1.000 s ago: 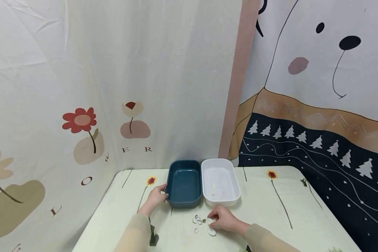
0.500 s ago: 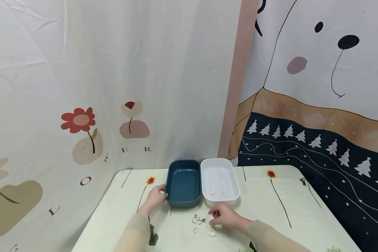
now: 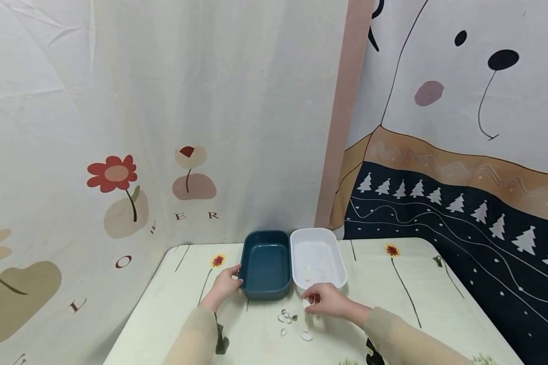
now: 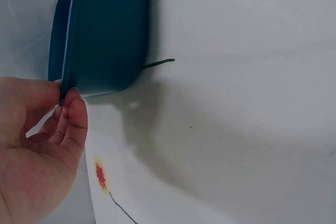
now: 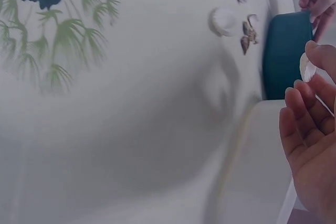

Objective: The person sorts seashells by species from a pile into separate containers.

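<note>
My left hand (image 3: 224, 287) pinches the left rim of a dark teal rectangular dish (image 3: 267, 295), thumb on one side and fingers on the other, as the left wrist view shows. A small white seashell (image 5: 306, 68) is pinched between thumb and fingertips of my right hand (image 3: 330, 300), above the table just in front of a white rectangular dish (image 3: 341, 271). Below that hand, one white seashell (image 3: 306, 335) lies on the table. Several small brownish shells (image 5: 246, 44) sit close together to its left, near a separate small shell (image 3: 283, 332).
The two dishes stand side by side at the table's back. A small pale piece (image 3: 307, 277) lies inside the white dish. The light tablecloth (image 3: 370, 324) has printed flowers, and a printed curtain (image 3: 265, 126) hangs behind.
My right hand has lifted a white shell off the table and carried it up toward the white dish's front edge. My left hand stays on the teal dish's rim.
</note>
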Motion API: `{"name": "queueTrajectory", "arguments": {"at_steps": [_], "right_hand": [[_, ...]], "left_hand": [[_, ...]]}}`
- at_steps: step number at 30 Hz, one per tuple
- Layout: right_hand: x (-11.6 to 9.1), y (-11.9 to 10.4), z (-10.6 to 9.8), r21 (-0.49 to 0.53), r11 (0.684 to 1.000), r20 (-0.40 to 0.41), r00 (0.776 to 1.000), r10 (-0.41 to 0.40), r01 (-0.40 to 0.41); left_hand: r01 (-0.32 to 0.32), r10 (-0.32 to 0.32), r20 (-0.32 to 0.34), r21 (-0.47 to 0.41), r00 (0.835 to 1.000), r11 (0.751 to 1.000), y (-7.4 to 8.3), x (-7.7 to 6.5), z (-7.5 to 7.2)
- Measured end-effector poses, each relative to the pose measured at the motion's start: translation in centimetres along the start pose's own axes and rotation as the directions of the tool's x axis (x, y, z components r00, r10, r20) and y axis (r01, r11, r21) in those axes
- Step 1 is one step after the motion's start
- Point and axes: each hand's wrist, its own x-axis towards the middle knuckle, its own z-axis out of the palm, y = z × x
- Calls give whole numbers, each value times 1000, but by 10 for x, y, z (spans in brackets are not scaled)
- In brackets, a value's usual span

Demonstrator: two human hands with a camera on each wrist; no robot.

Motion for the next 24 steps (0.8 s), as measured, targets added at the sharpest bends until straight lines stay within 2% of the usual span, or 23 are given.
{"name": "queueTrajectory", "arguments": {"at_steps": [6,18,24], "right_hand": [[4,-4,-8,-8,1000,-16,1000,-19,19],[14,-5,-32,-46,999,-50,999,4,-7],[19,-3,-41,-32,999,-70,997,31,-33]], "left_hand": [[-2,2,-2,2,1000,1000,-1,0,1],[6,-6,7,9,1000,1000,0,0,0],[8,-8,6,17,1000,1000,-1,0,0]]}}
